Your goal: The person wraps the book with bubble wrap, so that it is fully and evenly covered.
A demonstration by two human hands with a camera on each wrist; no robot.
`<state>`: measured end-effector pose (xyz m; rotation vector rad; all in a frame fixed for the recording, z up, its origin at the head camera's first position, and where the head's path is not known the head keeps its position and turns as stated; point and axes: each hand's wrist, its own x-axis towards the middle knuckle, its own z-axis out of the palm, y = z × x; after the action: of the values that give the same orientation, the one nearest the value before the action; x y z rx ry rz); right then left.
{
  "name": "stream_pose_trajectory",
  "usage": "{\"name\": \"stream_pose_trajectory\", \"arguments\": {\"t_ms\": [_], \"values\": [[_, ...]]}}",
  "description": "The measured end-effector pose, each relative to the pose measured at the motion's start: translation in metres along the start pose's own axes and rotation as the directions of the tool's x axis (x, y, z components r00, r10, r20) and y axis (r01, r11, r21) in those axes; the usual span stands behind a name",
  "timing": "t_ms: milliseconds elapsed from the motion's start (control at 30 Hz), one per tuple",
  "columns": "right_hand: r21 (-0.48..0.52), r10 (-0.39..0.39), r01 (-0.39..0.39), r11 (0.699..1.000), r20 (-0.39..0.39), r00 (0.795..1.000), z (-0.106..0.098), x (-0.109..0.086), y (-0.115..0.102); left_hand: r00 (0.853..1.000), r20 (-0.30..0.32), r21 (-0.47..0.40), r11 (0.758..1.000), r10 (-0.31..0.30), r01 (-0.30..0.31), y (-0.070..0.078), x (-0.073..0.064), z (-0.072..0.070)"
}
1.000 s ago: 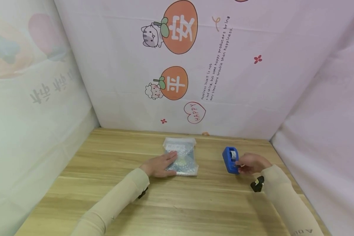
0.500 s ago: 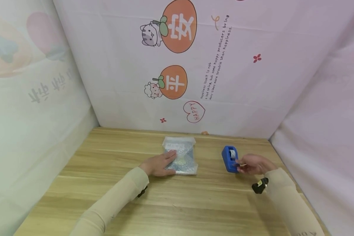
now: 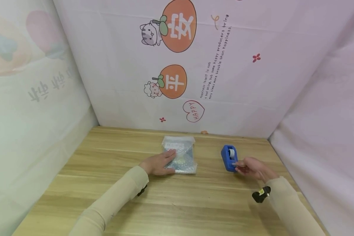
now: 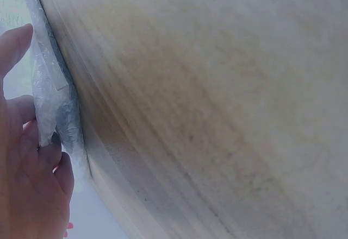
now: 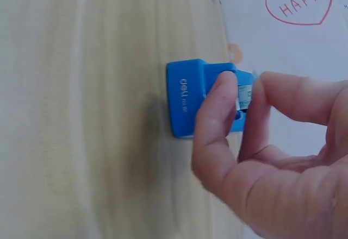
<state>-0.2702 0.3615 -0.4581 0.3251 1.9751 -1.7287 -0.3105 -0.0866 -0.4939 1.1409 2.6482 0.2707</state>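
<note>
A bubble-wrapped flat package lies on the wooden table, with something bluish showing through the wrap. My left hand rests on its left side, fingers spread and fairly straight. To the right stands a blue tape dispenser with a roll of tape in it. My right hand is at the dispenser's near end, thumb and index finger pinched together. In the right wrist view a small clear bit of tape shows at those fingertips; the other fingers hide part of the dispenser.
A printed white cloth hangs along the table's back edge, and more cloth closes off the sides. Bare wooden tabletop stretches in front of the package and dispenser.
My right wrist has turned and shifted slightly right and down while the fingers stay by the dispenser. The left hand keeps its place on the package. The head view has shifted slightly.
</note>
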Motion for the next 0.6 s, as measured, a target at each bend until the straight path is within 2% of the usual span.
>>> {"name": "stream_pose_trajectory", "arguments": {"t_ms": [333,433,600], "values": [[0.092,-0.119,0.118,0.989,0.005,0.993,0.003,-0.008,0.017,1.000,0.007,0.005,1.000,-0.022,0.022,0.000,0.002,0.001],[0.063,-0.150,0.148,0.987,0.023,0.988,0.004,-0.011,0.021,1.000,0.008,0.005,1.000,-0.022,0.022,0.002,0.001,0.000],[-0.047,-0.176,0.178,0.983,0.035,0.984,0.001,-0.013,0.024,1.000,0.011,0.011,1.000,-0.020,0.020,0.004,0.000,-0.001]]}}
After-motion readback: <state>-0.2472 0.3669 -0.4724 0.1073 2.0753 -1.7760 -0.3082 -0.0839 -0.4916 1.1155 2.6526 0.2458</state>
